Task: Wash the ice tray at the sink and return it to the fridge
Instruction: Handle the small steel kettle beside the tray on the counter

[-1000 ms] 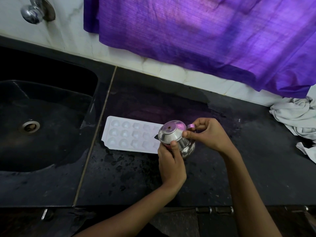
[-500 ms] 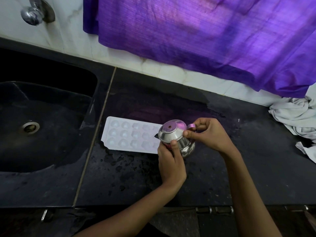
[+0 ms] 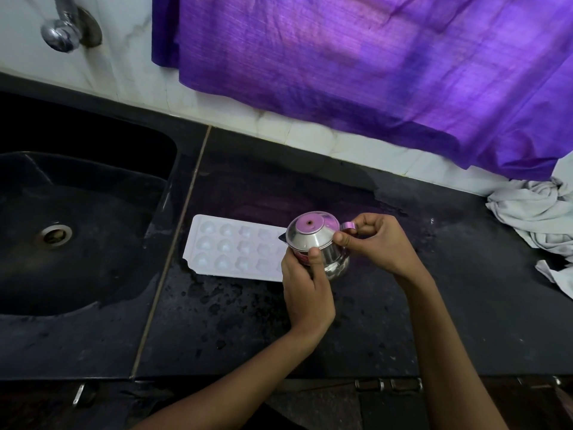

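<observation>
Nearest, two bare forearms reach up from 6 o'clock over a black stone bench (image 3: 387, 305), its polished face speckled with wet patches. The left hand (image 3: 305, 287) wraps the belly of a small steel pot (image 3: 316, 243), thumb up against its side. The right hand (image 3: 376, 243) pinches the pot's little band handle at 3 o'clock of the body, thumb tip pressed to the sloped shoulder. The pot is shiny and rounded, with a conical top ending in a flat disc with a small hole in the middle, tinted purple by reflection.

Just behind the pot, toward 9 o'clock, the tray (image 3: 235, 248) lies flat on the bench: white plastic, rectangular, three rows of rounded domes showing; its right end is hidden by the pot and left hand.

Further toward 9 o'clock, the sink (image 3: 93, 212) is a dark moulded basin with a metal drain ring. At 3 o'clock a crumpled pale rag (image 3: 536, 218) sits on the bench. Farthest, white marble tile backs the bench, a chrome tap (image 3: 66, 29) at 11 o'clock, and a purple woven cloth (image 3: 372, 63) hangs across 12 to 2 o'clock.
</observation>
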Available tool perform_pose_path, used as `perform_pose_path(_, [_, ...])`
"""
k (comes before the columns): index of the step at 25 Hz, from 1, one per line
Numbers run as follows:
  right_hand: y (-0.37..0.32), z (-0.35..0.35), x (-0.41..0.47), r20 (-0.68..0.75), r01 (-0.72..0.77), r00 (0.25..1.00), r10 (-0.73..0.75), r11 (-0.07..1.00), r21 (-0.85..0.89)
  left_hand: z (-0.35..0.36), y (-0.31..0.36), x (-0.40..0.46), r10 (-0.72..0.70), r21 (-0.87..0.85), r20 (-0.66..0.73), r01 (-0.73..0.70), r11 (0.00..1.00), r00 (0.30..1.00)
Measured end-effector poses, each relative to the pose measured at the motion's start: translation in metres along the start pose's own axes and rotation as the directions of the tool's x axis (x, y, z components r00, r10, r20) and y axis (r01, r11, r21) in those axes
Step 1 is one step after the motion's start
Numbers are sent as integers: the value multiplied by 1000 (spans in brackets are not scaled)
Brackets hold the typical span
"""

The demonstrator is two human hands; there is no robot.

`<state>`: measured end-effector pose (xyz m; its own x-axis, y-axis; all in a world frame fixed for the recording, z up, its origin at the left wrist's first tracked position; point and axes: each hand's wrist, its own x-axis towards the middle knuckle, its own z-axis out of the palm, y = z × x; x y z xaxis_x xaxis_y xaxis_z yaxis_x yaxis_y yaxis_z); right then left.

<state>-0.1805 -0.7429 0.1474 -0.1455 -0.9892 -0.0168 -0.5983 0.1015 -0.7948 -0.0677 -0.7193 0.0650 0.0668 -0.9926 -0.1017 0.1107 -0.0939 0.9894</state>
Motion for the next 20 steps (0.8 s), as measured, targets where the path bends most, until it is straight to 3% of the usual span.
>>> perform_pose_path(8, [-8,14,20,-22,-28,999,28,999,28,-6,1,25,-20,-21,-34,20,1000,999])
perform_pose_path(20, [-15,32,53,3,-49,999,50,992,-117,-13,-4,55,-165,-26,-25,164,986,986])
